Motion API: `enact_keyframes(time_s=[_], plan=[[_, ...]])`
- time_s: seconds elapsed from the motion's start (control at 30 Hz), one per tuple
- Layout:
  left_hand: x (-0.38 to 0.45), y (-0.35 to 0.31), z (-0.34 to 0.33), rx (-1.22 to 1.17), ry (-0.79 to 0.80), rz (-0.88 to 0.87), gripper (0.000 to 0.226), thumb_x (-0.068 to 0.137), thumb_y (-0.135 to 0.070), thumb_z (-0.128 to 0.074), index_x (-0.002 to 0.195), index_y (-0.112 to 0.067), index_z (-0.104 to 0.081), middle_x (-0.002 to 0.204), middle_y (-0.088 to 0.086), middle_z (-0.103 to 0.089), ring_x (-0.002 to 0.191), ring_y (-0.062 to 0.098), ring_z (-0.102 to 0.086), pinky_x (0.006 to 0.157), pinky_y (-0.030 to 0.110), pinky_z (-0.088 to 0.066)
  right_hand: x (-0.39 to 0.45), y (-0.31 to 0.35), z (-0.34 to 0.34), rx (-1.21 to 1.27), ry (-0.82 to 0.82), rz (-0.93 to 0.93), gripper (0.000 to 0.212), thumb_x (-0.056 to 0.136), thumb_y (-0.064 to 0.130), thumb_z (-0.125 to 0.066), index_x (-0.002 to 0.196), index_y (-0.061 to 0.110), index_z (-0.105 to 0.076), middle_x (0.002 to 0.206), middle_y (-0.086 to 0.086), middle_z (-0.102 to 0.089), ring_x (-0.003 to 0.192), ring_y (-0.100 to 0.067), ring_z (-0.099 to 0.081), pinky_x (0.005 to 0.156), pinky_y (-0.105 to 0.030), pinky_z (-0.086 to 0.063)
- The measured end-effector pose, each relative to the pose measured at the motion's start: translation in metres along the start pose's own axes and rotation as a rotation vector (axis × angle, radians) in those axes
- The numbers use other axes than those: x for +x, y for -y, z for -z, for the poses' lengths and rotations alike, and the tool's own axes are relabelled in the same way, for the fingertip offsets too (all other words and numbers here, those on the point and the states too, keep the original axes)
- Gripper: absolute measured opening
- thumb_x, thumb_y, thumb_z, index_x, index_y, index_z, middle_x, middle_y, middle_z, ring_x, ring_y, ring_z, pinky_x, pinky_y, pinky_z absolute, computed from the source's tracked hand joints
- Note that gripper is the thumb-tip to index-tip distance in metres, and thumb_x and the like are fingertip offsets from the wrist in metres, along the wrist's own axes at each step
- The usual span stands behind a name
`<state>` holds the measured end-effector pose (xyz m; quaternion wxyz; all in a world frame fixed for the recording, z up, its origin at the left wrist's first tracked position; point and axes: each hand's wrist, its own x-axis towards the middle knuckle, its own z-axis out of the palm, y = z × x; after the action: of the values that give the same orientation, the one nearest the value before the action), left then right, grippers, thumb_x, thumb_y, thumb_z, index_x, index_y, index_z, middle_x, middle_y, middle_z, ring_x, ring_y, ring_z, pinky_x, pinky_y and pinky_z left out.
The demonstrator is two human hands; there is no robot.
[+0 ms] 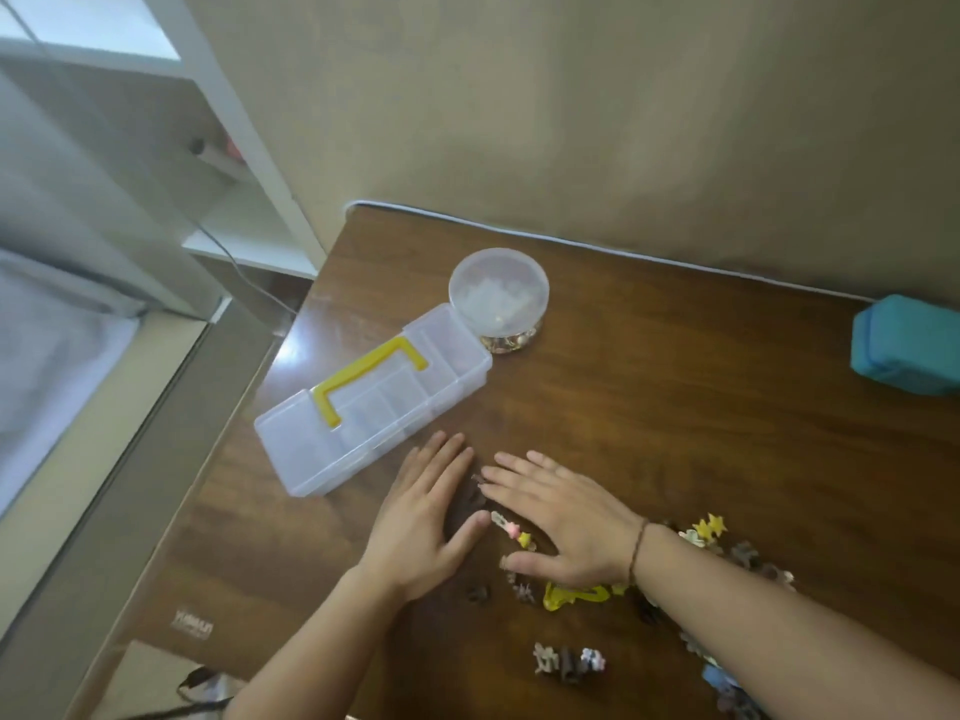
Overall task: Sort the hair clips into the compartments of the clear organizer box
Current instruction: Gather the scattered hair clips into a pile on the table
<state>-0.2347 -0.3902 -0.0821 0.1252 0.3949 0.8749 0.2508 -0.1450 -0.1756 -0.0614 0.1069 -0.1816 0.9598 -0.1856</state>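
Hands, two, the left hand (pixel 423 517) and right hand (pixel 558 517), lie flat, fingers straight, holding nothing, beside one closed organizer box (pixel 371 402).

Glossy dark wood-grain table (pixel 675 407); clear smooth plastic organizer box (pixel 363 402) with opaque yellow plastic handle (pixel 363 374); translucent plastic round jar (pixel 498 293), far side.

A yellow plastic handle (pixel 370 379) is topping the clear organizer box (pixel 374 402); brown, yellow and pink hair clips (pixel 566 662) are dotting the dark wood-grain tabletop (pixel 701 407), a teal box (pixel 906 345) sitting apart
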Motion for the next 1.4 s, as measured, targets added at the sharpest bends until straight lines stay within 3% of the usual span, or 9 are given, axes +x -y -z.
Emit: enact_keyframes(time_s=[0.13,0.23,0.4,0.6,0.8,1.0,1.17,1.4], plan=[[-0.012,-0.031,-0.023,-0.075,0.040,-0.103,0.076,0.095,-0.062,-0.044,0.154,-0.016,-0.036,0.163,-0.002,-0.030,0.154,0.013,-0.017,0.123,0.041,-0.019,-0.026,0.000,0.002,-0.030,0.044,0.027,0.071,0.091,0.062,-0.041,0.149,0.021,-0.033,0.158,0.004,-0.029,0.150,-0.010,-0.002,0.122,-0.038,-0.001],[-0.018,-0.056,-0.040,-0.091,0.055,-0.131,0.078,0.096,-0.064,-0.044,0.156,-0.016,-0.031,0.165,-0.003,-0.025,0.154,0.012,-0.014,0.123,0.039,-0.017,-0.065,-0.007,0.007,0.049,-0.066,-0.025,0.062,0.093,0.058,-0.045,0.145,0.023,-0.042,0.155,0.006,-0.034,0.149,-0.009,-0.010,0.122,-0.040,-0.008],[-0.021,-0.099,-0.066,-0.092,0.159,-0.199,0.080,0.096,-0.068,-0.040,0.159,-0.023,-0.021,0.168,-0.008,-0.012,0.155,0.011,-0.002,0.124,0.038,-0.009,-0.147,-0.027,0.006,0.165,-0.342,-0.399,0.059,0.092,0.056,-0.046,0.141,0.024,-0.047,0.154,0.008,-0.036,0.147,-0.012,-0.021,0.117,-0.051,-0.022],[-0.008,-0.143,-0.084,-0.059,0.249,-0.239,0.084,0.093,-0.077,-0.030,0.159,-0.032,-0.008,0.166,-0.016,0.006,0.153,0.006,0.016,0.126,0.038,0.004,-0.211,-0.022,-0.013,0.187,-0.318,-0.647,0.066,0.092,0.067,-0.036,0.149,0.032,-0.030,0.160,0.014,-0.018,0.149,-0.007,-0.006,0.120,-0.048,-0.016],[-0.008,-0.171,-0.106,-0.070,0.233,-0.238,0.081,0.095,-0.073,-0.032,0.160,-0.028,-0.013,0.168,-0.012,0.003,0.155,0.010,0.009,0.126,0.044,-0.002,-0.213,-0.006,-0.031,0.221,-0.338,-0.717,0.066,0.093,0.066,-0.034,0.150,0.035,-0.023,0.161,0.015,-0.009,0.149,-0.005,0.001,0.122,-0.044,-0.011],[0.021,-0.169,-0.101,-0.201,0.098,-0.168,0.075,0.096,-0.067,-0.035,0.158,-0.025,-0.025,0.169,-0.007,-0.010,0.156,0.012,-0.002,0.126,0.038,-0.001,-0.203,-0.018,-0.023,0.246,-0.438,-0.703,0.069,0.094,0.061,-0.038,0.151,0.025,-0.027,0.162,0.009,-0.013,0.149,-0.008,0.000,0.121,-0.042,-0.010],[0.040,-0.180,-0.106,-0.216,0.241,-0.195,0.080,0.095,-0.068,-0.032,0.158,-0.019,-0.023,0.166,-0.008,-0.014,0.154,0.004,-0.001,0.127,0.038,-0.010,-0.181,-0.025,-0.020,0.202,-0.309,-0.661,0.070,0.095,0.053,-0.040,0.154,0.019,-0.020,0.162,0.007,-0.011,0.148,-0.003,0.003,0.122,-0.037,-0.008],[0.012,-0.187,-0.114,-0.250,0.251,-0.213,0.076,0.095,-0.070,-0.030,0.156,-0.024,-0.026,0.163,-0.014,-0.017,0.153,0.000,-0.006,0.127,0.037,-0.010,-0.200,0.002,-0.031,0.211,-0.279,-0.678,0.072,0.093,0.054,-0.033,0.154,0.018,-0.018,0.162,0.007,-0.012,0.148,-0.003,0.003,0.122,-0.036,-0.007]])
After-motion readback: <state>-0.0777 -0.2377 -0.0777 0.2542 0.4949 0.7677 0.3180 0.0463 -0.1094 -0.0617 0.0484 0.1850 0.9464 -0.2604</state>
